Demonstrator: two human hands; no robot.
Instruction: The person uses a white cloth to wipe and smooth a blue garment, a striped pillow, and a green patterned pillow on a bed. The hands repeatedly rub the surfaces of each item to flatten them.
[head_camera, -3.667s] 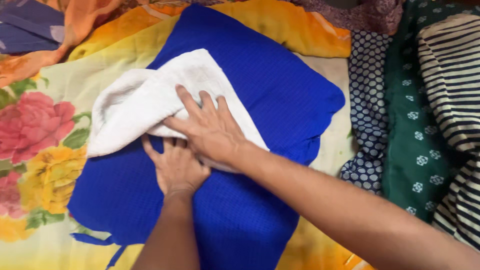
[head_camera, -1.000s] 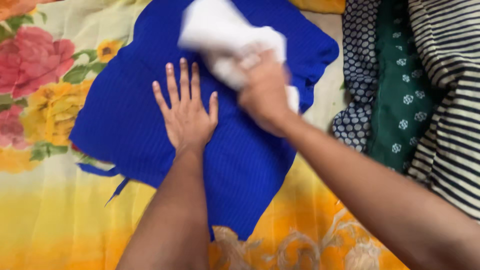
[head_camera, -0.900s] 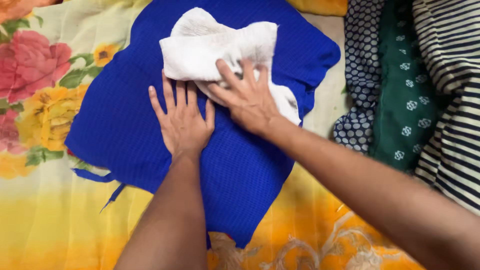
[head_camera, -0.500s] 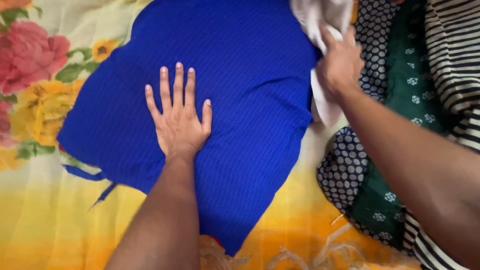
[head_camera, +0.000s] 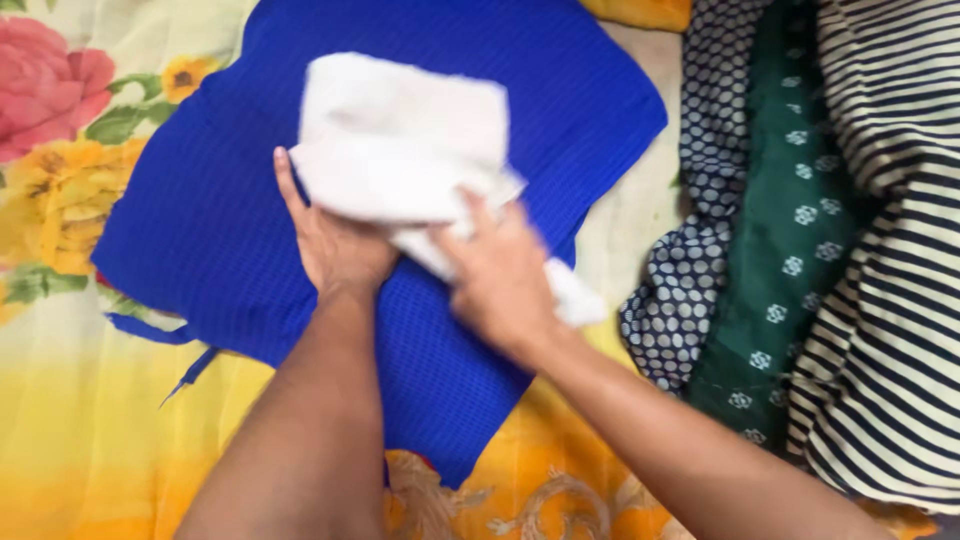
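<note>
A blue waffle-weave garment (head_camera: 200, 220) lies spread flat on a floral bedsheet. On top of it rests a white towel (head_camera: 400, 140), folded over. My left hand (head_camera: 335, 245) lies flat on the blue garment, its fingers covered by the towel's lower edge. My right hand (head_camera: 500, 275) is blurred and grips the towel's lower right part, with a towel end sticking out past it at the right.
The yellow, orange and pink floral bedsheet (head_camera: 80, 400) covers the left and front. On the right lies a pile of clothes: a navy cloth with white dots (head_camera: 700, 260), a dark green patterned cloth (head_camera: 790, 230) and a black-and-cream striped cloth (head_camera: 890, 260).
Half a second ago my right hand held the towel off at the upper right by the clothes pile. It has since brought the towel back over the blue garment and onto my left hand's fingers.
</note>
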